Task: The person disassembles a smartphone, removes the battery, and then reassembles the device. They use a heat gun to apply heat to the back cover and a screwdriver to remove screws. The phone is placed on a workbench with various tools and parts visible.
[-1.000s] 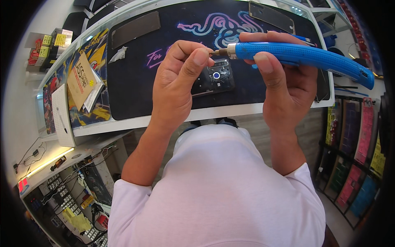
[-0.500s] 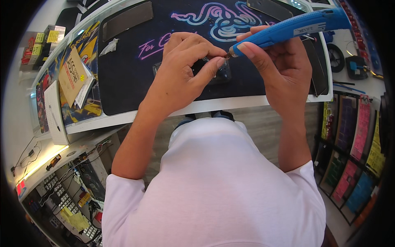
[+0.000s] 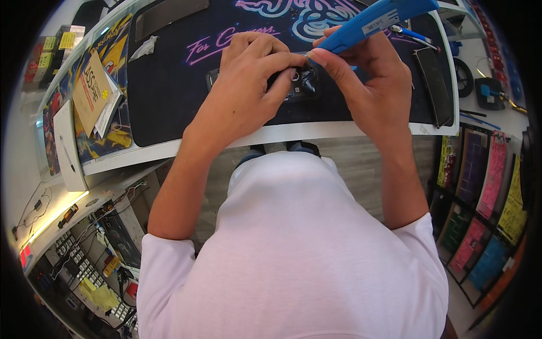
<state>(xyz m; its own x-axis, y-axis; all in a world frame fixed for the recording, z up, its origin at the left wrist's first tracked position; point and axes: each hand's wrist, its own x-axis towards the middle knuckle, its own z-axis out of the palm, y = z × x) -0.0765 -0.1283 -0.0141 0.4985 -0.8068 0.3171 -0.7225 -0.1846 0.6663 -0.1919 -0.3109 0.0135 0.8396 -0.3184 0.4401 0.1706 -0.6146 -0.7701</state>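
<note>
Head view, left hand (image 3: 248, 85) pinching the tip of a blue tool (image 3: 375, 22), right hand (image 3: 367, 85) closed around the tool's shaft, small dark device (image 3: 296, 85) on black mat (image 3: 169, 96) just beneath both hands, dark phone (image 3: 433, 85) right of the right hand.

Right hand (image 3: 367, 85) grips blue tool (image 3: 375, 20); left hand (image 3: 248, 79) pinches its tip above dark device (image 3: 302, 85) on black mat (image 3: 169, 96).

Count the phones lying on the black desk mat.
2: one phone under both hands at the mat's centre, another dark phone near the mat's right edge. Others may be hidden behind the hands.
</note>
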